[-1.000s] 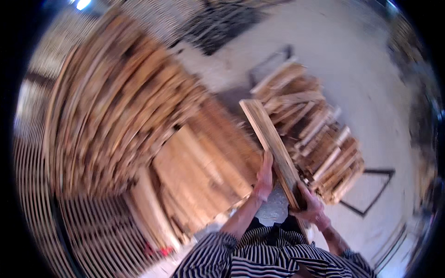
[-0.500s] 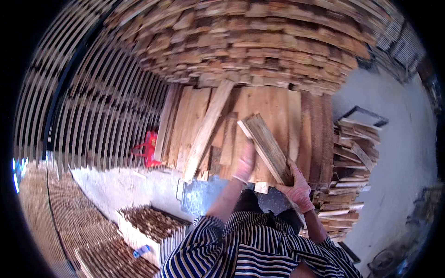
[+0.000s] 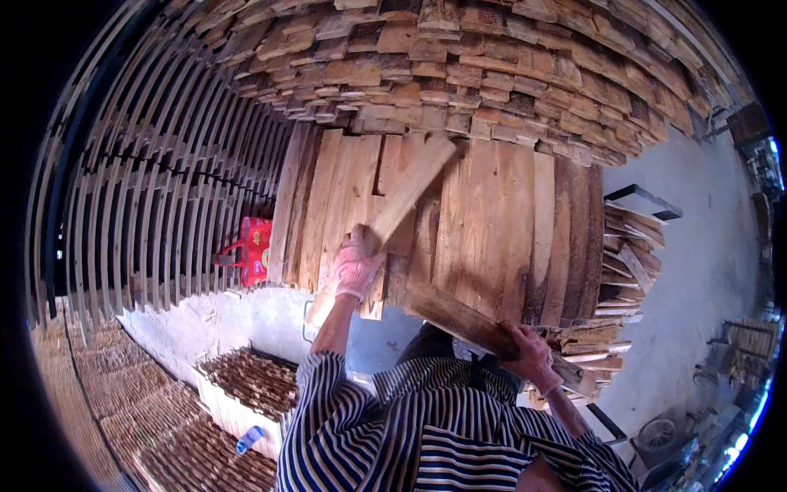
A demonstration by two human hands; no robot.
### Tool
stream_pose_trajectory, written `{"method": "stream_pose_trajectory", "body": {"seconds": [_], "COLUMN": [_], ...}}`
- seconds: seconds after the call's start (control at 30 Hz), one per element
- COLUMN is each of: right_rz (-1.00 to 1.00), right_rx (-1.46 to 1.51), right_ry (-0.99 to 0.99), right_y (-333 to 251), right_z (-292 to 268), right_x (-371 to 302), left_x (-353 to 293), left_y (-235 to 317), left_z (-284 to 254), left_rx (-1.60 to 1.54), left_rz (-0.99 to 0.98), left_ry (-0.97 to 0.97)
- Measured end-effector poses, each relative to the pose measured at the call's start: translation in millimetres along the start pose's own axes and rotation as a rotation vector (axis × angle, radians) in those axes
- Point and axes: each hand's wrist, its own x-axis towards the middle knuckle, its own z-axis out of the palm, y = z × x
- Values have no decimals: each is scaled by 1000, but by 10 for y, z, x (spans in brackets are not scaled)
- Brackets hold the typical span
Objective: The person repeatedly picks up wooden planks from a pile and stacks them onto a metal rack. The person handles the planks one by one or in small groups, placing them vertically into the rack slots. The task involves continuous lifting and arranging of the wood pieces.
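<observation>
A tall wood stack (image 3: pixel 492 82) rises behind a layer of boards (image 3: pixel 484 221), with a red bag (image 3: pixel 256 256) to the left. The left hand (image 3: pixel 355 266) grips a pale plank (image 3: pixel 416 187) lying aslant across the boards. The right hand (image 3: pixel 531 358) grips a dark plank (image 3: pixel 459 316) at the boards' near edge, by the person's waist.

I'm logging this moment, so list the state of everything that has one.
Left hand: closed on pale board
Right hand: closed on dark board
Pale board: slanted across laid boards
Dark board: held at an angle
Laid boards: flat, side by side
Stacked wood: piled in layers
Red bag: handle out leftward, contents hidden
</observation>
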Motion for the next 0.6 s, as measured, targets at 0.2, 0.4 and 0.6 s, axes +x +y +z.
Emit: {"method": "stream_pose_trajectory", "body": {"seconds": [0.2, 0.4, 0.6], "right_rz": [-67, -59, -177], "right_rx": [-130, -369, -457], "right_ry": [-7, -106, 38], "right_y": [-54, -82, -114], "right_z": [26, 14, 347], "right_x": [99, 442, 1101], "left_x": [121, 570, 573], "left_y": [-265, -304, -129], "left_z": [-214, 36, 177], "left_rx": [318, 388, 315], "left_rz": [327, 425, 149], "left_ry": [-43, -8, -101]}}
